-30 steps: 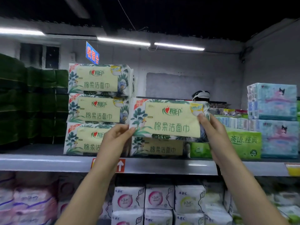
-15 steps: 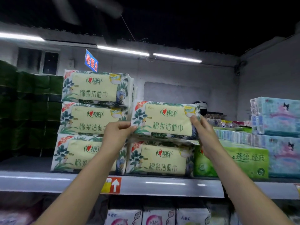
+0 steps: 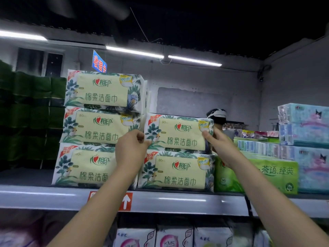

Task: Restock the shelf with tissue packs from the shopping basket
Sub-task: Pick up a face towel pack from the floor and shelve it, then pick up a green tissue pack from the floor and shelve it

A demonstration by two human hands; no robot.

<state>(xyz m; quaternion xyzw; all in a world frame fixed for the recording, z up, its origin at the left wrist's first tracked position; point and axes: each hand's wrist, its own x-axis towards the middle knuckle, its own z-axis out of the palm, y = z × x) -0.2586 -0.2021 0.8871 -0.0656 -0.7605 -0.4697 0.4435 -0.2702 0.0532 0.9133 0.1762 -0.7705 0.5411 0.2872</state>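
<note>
open room above two-high stack (image 3: pixel 179 170); three-high stack (image 3: pixel 101 129) walls left, green pack (image 3: pixel 267 175) right.

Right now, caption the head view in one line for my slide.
Left hand and right hand hold a leaf-print tissue pack atop a lower pack on the shelf, beside a three-high stack.

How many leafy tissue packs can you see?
5. Left stack: top pack, middle pack, bottom pack. Right stack: lower pack, and upper pack held by the left hand and right hand. More may hide behind.
</note>
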